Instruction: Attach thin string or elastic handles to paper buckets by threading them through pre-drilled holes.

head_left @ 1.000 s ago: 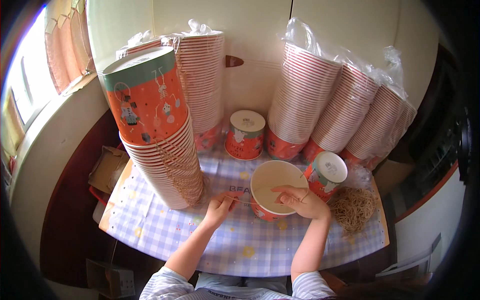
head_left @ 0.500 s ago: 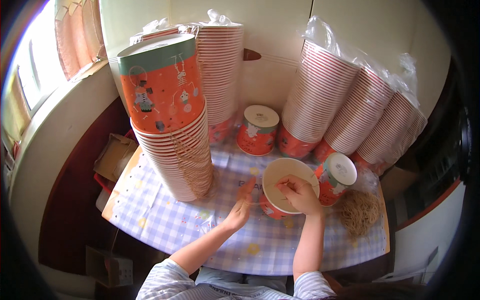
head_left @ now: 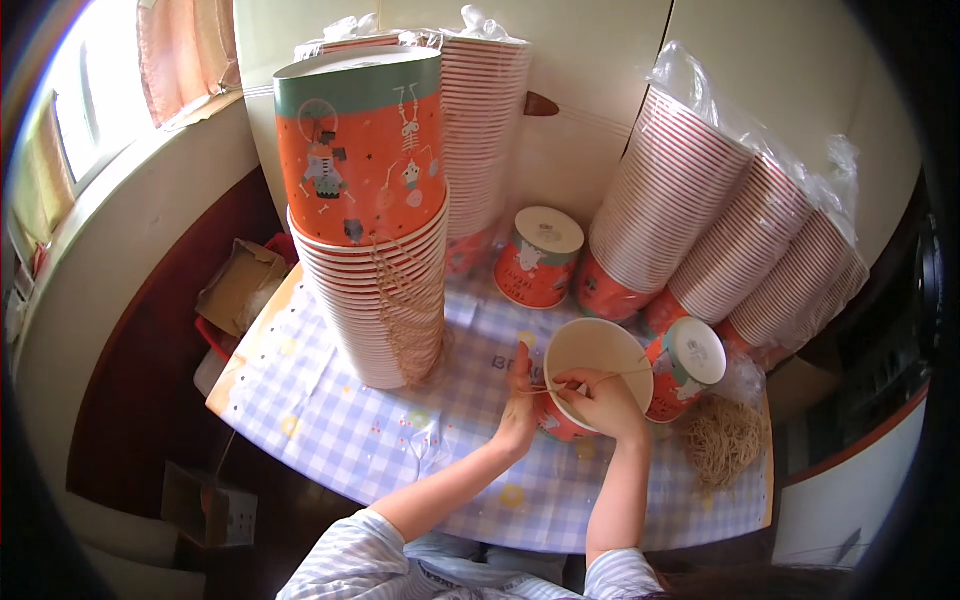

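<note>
A: While both hands sit on that open cup (head_left: 598,372), what step do you log?

B: Looks like stretching a rubber band (head_left: 590,381) over the cup's mouth. Left hand (head_left: 520,408) presses the cup's 9 o'clock side, fingers wrapped on the wall and pinching one end of the band. Right hand (head_left: 603,402) is at the rim's 6 o'clock, fingers pinched on the band too.

A: Where's the cup?

B: On the counter (head_left: 350,430), checked cloth, right of centre. Band runs thin across the lower part of the opening, roughly 9 to 3 o'clock, touching both hands.

A: Next move?

B: My guess: band needs pulling wide enough to clear the rim, with the cup held steady so it won't tip. Can't tell how taut it is.

A: Around it?

B: Capped cup (head_left: 685,365) just beside at 3 o'clock, touching or nearly. Another capped cup (head_left: 537,257) at 12 o'clock, apart. Heap of rubber bands (head_left: 722,440) at 4 o'clock, near the right hand. Tall cup stack (head_left: 370,220) at 10 o'clock, with bands hanging down its side. Bagged cup stacks (head_left: 730,230) lean at 1 o'clock against the wall.
</note>
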A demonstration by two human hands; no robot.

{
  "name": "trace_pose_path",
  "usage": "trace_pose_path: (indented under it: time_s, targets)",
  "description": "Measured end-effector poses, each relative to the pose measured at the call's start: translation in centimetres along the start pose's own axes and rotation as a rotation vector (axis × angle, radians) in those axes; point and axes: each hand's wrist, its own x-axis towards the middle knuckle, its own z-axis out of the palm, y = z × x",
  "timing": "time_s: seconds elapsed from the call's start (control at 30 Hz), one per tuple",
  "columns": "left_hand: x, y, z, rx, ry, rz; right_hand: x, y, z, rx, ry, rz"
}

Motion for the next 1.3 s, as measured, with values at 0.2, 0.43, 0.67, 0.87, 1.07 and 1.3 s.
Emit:
trace_pose_path:
  time_s: [0.2,0.43,0.67,0.87,1.07,1.3]
  targets:
    - [-0.1,-0.8,-0.3,0.113,0.013,0.121,-0.1,1.2,-0.2,-0.037,0.009,-0.055]
    - [-0.5,-1.3,-0.5,-0.024,-0.033,0.040,-0.2,0.4,-0.5,-0.086,-0.017,0.055]
    - [-0.4,-0.5,-0.2,0.049,-0.026,0.101,-0.3,0.2,-0.3,-0.052,-0.068,0.061]
    - [-0.3,-0.3,-0.1,0.049,-0.045,0.082,-0.3,-0.4,-0.4,-0.063,-0.060,0.062]
    - [-0.3,-0.5,0.0,0.050,-0.064,0.095,-0.1,-0.6,-0.2,-0.158,-0.025,0.019]
    - [-0.2,-0.8,-0.1,0.217,-0.120,0.146,-0.1,-0.1,0.3,-0.164,0.007,-0.081]
